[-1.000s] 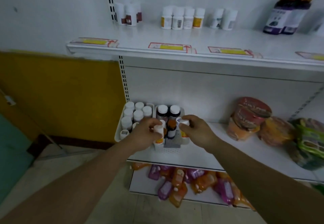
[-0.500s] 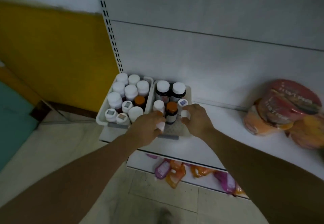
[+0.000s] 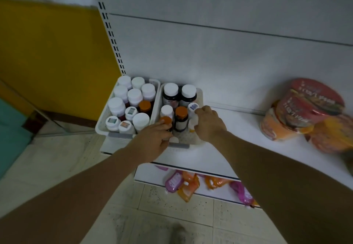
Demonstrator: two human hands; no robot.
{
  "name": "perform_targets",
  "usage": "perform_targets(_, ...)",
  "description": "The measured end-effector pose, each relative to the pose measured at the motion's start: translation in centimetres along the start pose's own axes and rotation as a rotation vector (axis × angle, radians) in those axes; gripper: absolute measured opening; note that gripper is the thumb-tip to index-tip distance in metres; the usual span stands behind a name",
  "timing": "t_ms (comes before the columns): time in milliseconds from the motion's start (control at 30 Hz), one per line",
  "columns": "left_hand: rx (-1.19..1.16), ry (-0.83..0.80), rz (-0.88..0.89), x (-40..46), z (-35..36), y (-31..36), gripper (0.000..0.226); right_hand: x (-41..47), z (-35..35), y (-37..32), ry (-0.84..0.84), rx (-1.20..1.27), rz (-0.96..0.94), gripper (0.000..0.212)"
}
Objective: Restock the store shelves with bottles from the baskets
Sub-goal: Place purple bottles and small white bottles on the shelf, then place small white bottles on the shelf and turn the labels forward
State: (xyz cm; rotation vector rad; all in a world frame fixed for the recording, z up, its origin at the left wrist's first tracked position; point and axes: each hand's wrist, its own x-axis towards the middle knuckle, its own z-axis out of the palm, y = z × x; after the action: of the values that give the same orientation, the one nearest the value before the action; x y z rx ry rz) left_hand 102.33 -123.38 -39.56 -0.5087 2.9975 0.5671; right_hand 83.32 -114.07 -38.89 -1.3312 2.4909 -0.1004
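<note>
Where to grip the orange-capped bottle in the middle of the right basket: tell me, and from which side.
Take the orange-capped bottle by its cap and neck, coming straight down from above. It stands upright, and its body is hemmed in by the white-capped bottle on one side and the right hand on the other, inside the right basket. Only the top stands free, so a side approach looks blocked.

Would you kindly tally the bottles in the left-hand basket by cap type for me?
Left basket, bottles by cap:
Plain white caps: 7
White caps with a sticker: 3
Orange caps: 1
Total: 11
</note>
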Motion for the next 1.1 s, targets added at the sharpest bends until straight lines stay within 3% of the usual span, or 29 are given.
perform_targets(200,-0.152,-0.078,-0.109,-2.6,-4.7,3.0,0.021,-5.0,-3.8,-1.0,-0.034,0.043,0.067,0.057)
perform_targets(367,-0.169,-0.102,-0.09,-7.3,-10.0,5.8,0.036,-11.7,-8.5,-4.1,0.041,0.034,0.094,0.058)
perform_targets(467,-0.135,-0.07,-0.023,-10.7,-13.7,8.0,0.015,-16.6,-12.0,-7.0,0.133,0.045,0.084,0.062)
perform_targets(667,-0.081,0.094,0.052,-15.9,-21.4,11.8,0.05,-25.2,-20.0,-12.1,0.335,-0.014,0.008,0.063)
perform_targets(867,0.001,0.188,0.096,-17.7,-28.7,14.8,0.053,-29.2,-27.4,-14.4,0.525,-0.062,-0.016,0.063)
perform_targets(1100,0.048,0.325,0.086,-14.6,-32.7,15.7,0.052,-25.7,-31.6,-13.3,0.574,0.016,-0.017,0.061)
